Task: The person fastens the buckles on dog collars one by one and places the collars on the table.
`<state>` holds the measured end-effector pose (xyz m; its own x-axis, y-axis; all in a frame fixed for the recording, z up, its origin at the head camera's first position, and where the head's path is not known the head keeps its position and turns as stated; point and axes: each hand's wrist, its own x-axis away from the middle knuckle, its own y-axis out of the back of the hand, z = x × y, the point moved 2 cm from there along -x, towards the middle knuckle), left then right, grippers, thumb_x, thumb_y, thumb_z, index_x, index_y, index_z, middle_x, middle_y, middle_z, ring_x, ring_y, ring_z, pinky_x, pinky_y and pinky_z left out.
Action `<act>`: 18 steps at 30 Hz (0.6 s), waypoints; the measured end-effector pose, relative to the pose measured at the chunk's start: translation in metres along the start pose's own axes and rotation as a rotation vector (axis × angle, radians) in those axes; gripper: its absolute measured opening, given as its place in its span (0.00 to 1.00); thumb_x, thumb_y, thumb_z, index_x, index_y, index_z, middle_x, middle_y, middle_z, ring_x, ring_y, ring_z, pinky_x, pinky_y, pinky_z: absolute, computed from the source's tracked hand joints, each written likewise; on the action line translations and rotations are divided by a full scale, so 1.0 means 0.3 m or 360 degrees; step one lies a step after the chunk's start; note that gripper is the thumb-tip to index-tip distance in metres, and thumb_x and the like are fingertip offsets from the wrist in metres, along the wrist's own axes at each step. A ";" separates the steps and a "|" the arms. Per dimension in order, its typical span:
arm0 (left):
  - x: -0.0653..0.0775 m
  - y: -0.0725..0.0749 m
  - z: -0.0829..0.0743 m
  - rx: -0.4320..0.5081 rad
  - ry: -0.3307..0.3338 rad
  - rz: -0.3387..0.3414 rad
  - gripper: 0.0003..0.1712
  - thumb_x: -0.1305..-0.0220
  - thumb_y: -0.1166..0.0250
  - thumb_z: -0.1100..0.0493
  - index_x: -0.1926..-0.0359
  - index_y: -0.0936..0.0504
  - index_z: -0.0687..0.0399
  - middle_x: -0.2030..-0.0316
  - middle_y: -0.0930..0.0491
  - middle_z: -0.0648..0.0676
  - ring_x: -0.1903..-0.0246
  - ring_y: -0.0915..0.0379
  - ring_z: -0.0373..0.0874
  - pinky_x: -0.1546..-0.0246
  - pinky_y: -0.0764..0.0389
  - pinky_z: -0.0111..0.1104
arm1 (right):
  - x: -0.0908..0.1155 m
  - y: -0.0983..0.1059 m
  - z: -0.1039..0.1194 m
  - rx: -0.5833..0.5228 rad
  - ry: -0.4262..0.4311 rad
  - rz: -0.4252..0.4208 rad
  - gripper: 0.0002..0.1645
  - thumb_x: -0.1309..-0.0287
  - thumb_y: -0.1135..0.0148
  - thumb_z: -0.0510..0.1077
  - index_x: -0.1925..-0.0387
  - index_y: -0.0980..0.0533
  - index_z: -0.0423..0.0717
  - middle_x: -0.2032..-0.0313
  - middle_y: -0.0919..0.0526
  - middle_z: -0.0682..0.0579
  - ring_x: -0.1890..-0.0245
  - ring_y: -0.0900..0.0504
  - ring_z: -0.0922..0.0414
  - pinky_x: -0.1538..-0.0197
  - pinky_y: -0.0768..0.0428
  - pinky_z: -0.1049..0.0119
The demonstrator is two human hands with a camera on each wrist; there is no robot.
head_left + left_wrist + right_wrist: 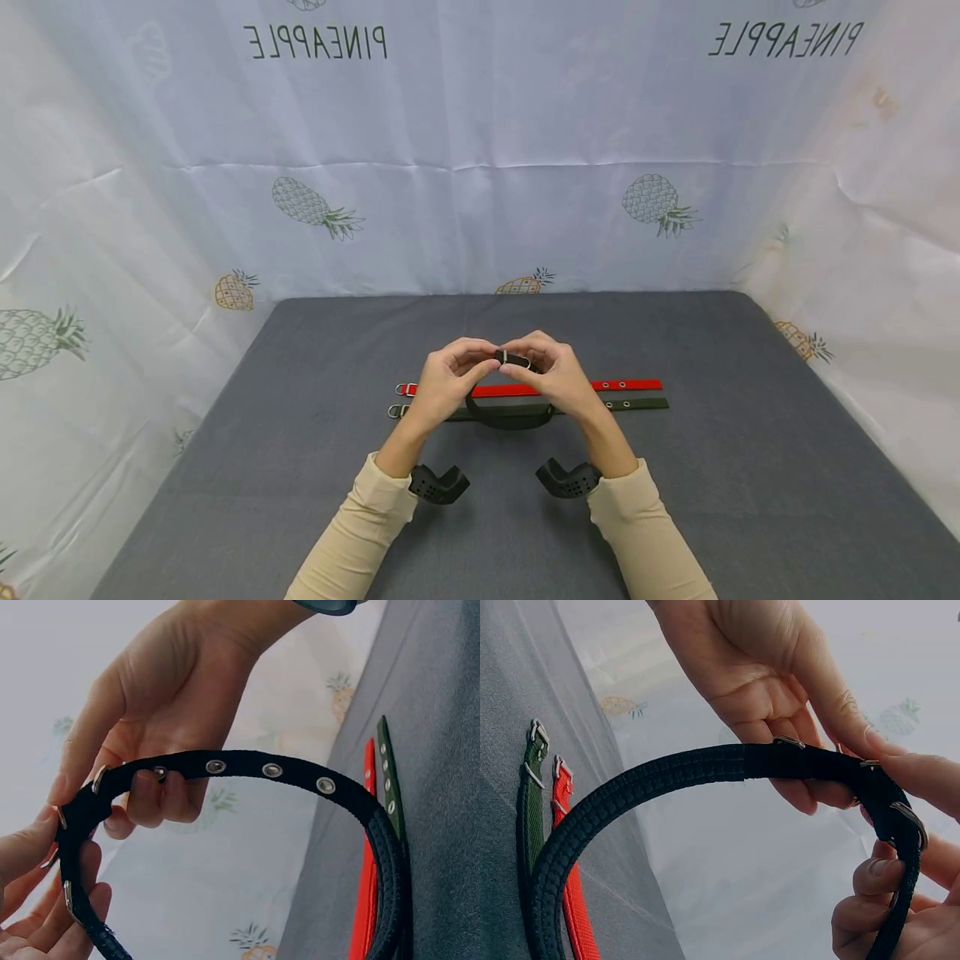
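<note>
The left hand [441, 385] and right hand [561, 382] pinch the black strap [244, 763] where its ends meet, maybe to keep it round, with the red strap [630, 385] and green strap [643, 403] below them.

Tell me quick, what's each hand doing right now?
Left hand: closed, holding the black strap.
Right hand: closed, holding the same black strap.

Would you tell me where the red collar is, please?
In the head view, the red collar lies across the middle of the grey table, just beyond the dark green collar, its buckle end to the left.
</note>
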<state>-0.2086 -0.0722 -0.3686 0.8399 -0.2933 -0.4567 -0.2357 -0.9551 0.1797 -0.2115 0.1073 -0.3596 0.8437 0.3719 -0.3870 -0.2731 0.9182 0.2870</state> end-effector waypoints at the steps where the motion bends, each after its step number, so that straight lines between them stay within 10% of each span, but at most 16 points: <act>1: 0.000 0.000 -0.001 -0.0007 -0.0006 0.0004 0.13 0.40 0.36 0.70 0.53 0.21 0.72 0.54 0.23 0.70 0.59 0.22 0.23 0.53 0.19 0.22 | 0.000 0.000 0.000 0.0003 0.0001 -0.0001 0.17 0.43 0.36 0.33 0.52 0.23 0.29 0.57 0.24 0.34 0.67 0.31 0.65 0.65 0.32 0.71; 10: 0.000 -0.002 0.000 -0.0131 -0.0035 0.0025 0.11 0.39 0.35 0.67 0.55 0.19 0.67 0.55 0.22 0.64 0.58 0.23 0.28 0.52 0.19 0.23 | 0.000 0.002 -0.005 0.0040 -0.0003 0.0027 0.16 0.42 0.36 0.35 0.53 0.22 0.31 0.57 0.24 0.35 0.58 0.25 0.70 0.61 0.28 0.73; 18: 0.001 -0.007 -0.002 -0.0216 0.0006 0.0090 0.12 0.36 0.38 0.65 0.53 0.21 0.66 0.55 0.22 0.64 0.54 0.22 0.45 0.50 0.21 0.22 | -0.001 0.003 -0.013 0.0074 -0.0012 0.0065 0.14 0.42 0.37 0.34 0.53 0.24 0.34 0.56 0.23 0.36 0.48 0.20 0.42 0.62 0.26 0.71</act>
<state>-0.2076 -0.0701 -0.3687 0.8290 -0.3460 -0.4393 -0.2145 -0.9223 0.3216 -0.2139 0.1084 -0.3626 0.8359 0.4078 -0.3673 -0.2858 0.8948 0.3429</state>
